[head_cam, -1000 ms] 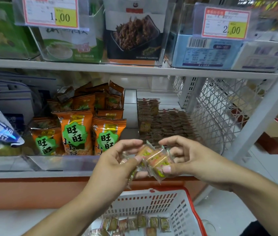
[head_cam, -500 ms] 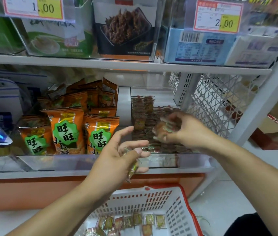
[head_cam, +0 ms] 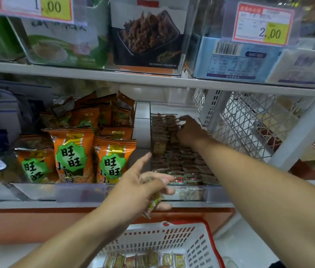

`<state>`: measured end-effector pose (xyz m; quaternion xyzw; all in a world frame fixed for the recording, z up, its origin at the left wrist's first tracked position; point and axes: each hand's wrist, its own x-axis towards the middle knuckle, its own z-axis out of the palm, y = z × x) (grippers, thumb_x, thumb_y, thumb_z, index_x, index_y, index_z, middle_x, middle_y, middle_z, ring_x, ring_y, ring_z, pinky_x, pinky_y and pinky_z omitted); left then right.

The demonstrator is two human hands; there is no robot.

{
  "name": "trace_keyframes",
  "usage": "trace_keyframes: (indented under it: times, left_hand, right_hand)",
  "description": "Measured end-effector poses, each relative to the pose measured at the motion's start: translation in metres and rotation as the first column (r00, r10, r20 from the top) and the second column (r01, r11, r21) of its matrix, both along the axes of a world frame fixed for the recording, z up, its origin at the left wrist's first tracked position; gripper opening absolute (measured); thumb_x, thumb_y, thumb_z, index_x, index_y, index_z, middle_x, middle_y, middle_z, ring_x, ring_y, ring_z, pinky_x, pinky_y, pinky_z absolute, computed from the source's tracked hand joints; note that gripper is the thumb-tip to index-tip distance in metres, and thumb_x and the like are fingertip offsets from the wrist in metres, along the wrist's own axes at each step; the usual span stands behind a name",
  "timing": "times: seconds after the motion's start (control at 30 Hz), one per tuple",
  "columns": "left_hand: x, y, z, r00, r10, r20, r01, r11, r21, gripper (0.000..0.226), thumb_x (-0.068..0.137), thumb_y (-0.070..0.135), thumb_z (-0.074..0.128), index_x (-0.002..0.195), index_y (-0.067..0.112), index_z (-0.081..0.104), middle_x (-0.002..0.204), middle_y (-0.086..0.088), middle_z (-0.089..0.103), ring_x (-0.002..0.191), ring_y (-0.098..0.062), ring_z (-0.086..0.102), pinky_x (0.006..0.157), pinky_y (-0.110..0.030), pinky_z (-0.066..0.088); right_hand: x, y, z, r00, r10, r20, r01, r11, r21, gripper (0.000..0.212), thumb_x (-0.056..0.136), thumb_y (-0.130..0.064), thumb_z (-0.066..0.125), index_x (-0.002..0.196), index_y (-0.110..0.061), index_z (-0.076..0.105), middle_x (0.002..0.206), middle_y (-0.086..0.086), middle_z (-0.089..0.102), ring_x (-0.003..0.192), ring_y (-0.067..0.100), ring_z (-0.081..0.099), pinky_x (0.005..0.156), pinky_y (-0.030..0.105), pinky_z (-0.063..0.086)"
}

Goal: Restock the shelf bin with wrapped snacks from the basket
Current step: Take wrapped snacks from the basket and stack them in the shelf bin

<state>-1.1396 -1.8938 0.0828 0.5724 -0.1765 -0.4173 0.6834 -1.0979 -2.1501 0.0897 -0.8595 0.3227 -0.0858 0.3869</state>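
A clear shelf bin (head_cam: 189, 194) on the middle shelf holds several small brown wrapped snacks (head_cam: 174, 161). My right hand (head_cam: 190, 131) reaches deep into the back of the bin, fingers curled down among the snacks; what it holds is hidden. My left hand (head_cam: 143, 190) hovers in front of the bin's front wall and holds a few yellow-green wrapped snacks (head_cam: 153, 204) under its lower fingers, with the index finger stretched out. Below, a white basket with a red rim (head_cam: 201, 246) carries a row of wrapped snacks (head_cam: 147, 261).
Orange snack bags (head_cam: 71, 155) fill the bin to the left. A white wire mesh divider (head_cam: 249, 120) stands right of the bin. The upper shelf (head_cam: 152, 78) with boxed goods and price tags hangs close above. A white upright post (head_cam: 303, 132) is at right.
My right hand moved with its snacks from in front of the shelf deep into the back of the bin. My left hand stayed in front with the remaining snacks.
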Motion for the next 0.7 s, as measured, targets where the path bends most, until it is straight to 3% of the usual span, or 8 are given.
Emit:
trace_keyframes:
  times: [0.17, 0.23, 0.33, 0.4, 0.53, 0.57, 0.63, 0.7]
  left_hand:
    - [0.002, 0.0, -0.002, 1.0, 0.014, -0.027, -0.014, 1.0, -0.007, 0.085, 0.097, 0.005, 0.064, 0.159, 0.04, 0.018, 0.109, -0.007, 0.078, 0.099, -0.031, 0.076, 0.073, -0.048, 0.064]
    - [0.002, -0.001, 0.001, 0.996, 0.055, -0.074, -0.058, 0.998, -0.026, 0.072, 0.1, 0.006, 0.06, 0.157, 0.036, 0.027, 0.107, -0.009, 0.079, 0.097, -0.032, 0.077, 0.067, -0.044, 0.065]
    - [0.001, 0.0, 0.007, 0.97, 0.154, -0.191, -0.169, 0.983, -0.068, 0.041, 0.105, 0.016, 0.052, 0.145, 0.021, 0.046, 0.103, -0.013, 0.079, 0.093, -0.036, 0.077, 0.061, -0.04, 0.063]
    - [-0.002, 0.0, 0.013, 0.946, 0.194, -0.259, -0.226, 0.969, -0.097, 0.03, 0.108, 0.027, 0.045, 0.136, 0.018, 0.052, 0.102, -0.015, 0.079, 0.091, -0.037, 0.077, 0.06, -0.042, 0.064]
    - [-0.008, 0.005, 0.021, 0.886, 0.28, -0.369, -0.353, 0.924, -0.148, 0.038, 0.107, 0.04, 0.041, 0.128, 0.013, 0.057, 0.105, -0.017, 0.077, 0.092, -0.038, 0.076, 0.075, -0.053, 0.064]
    - [-0.009, 0.007, 0.021, 0.883, 0.302, -0.36, -0.374, 0.916, -0.149, 0.04, 0.107, 0.041, 0.041, 0.128, 0.012, 0.058, 0.105, -0.017, 0.078, 0.092, -0.037, 0.077, 0.081, -0.055, 0.063]
    - [-0.011, 0.01, 0.02, 0.888, 0.341, -0.308, -0.396, 0.907, -0.14, 0.042, 0.106, 0.044, 0.041, 0.125, 0.013, 0.062, 0.105, -0.012, 0.079, 0.089, -0.03, 0.078, 0.087, -0.053, 0.061]
    - [-0.012, 0.012, 0.02, 0.895, 0.368, -0.253, -0.41, 0.902, -0.137, 0.042, 0.104, 0.048, 0.041, 0.123, 0.017, 0.063, 0.107, -0.005, 0.08, 0.093, -0.026, 0.078, 0.086, -0.048, 0.063]
  right_hand:
    - [0.002, 0.008, -0.005, 1.0, 0.019, 0.023, -0.02, 1.0, 0.017, 0.06, 0.094, -0.007, 0.055, 0.15, -0.021, 0.037, 0.114, 0.004, 0.065, 0.077, 0.006, 0.054, 0.054, 0.02, 0.036]
    - [-0.004, 0.009, -0.003, 0.999, 0.034, -0.005, -0.034, 0.999, -0.015, 0.066, 0.096, -0.006, 0.053, 0.155, -0.022, 0.028, 0.103, 0.0, 0.064, 0.076, 0.009, 0.057, 0.053, 0.023, 0.037]
    - [-0.018, 0.013, 0.007, 1.0, -0.021, 0.013, 0.022, 0.998, -0.057, 0.067, 0.097, -0.008, 0.056, 0.156, -0.023, 0.027, 0.133, 0.009, 0.058, 0.101, 0.022, 0.062, 0.068, 0.023, 0.048]
    - [-0.031, 0.024, 0.017, 0.991, -0.013, 0.132, 0.034, 0.986, -0.164, 0.054, 0.096, -0.013, 0.062, 0.146, -0.022, 0.043, 0.14, 0.007, 0.054, 0.118, 0.022, 0.058, 0.087, 0.025, 0.047]
    - [-0.088, 0.081, 0.032, 0.852, 0.199, 0.484, -0.081, 0.964, -0.254, 0.015, 0.087, -0.031, 0.072, 0.1, -0.029, 0.064, 0.095, -0.013, 0.067, 0.091, 0.004, 0.063, 0.079, 0.021, 0.047]
    - [-0.104, 0.098, 0.034, 0.835, 0.298, 0.462, -0.147, 0.931, -0.334, 0.016, 0.085, -0.04, 0.071, 0.097, -0.031, 0.066, 0.092, -0.015, 0.066, 0.092, 0.005, 0.062, 0.08, 0.02, 0.046]
    - [-0.128, 0.126, 0.037, 0.84, 0.469, 0.274, -0.308, 0.826, -0.472, 0.033, 0.082, -0.06, 0.065, 0.105, -0.037, 0.069, 0.096, -0.02, 0.059, 0.1, 0.004, 0.052, 0.085, 0.021, 0.043]
    - [-0.139, 0.142, 0.037, 0.875, 0.484, 0.018, -0.413, 0.766, -0.493, 0.057, 0.078, -0.075, 0.054, 0.125, -0.043, 0.062, 0.106, -0.024, 0.05, 0.108, 0.003, 0.041, 0.094, 0.024, 0.041]
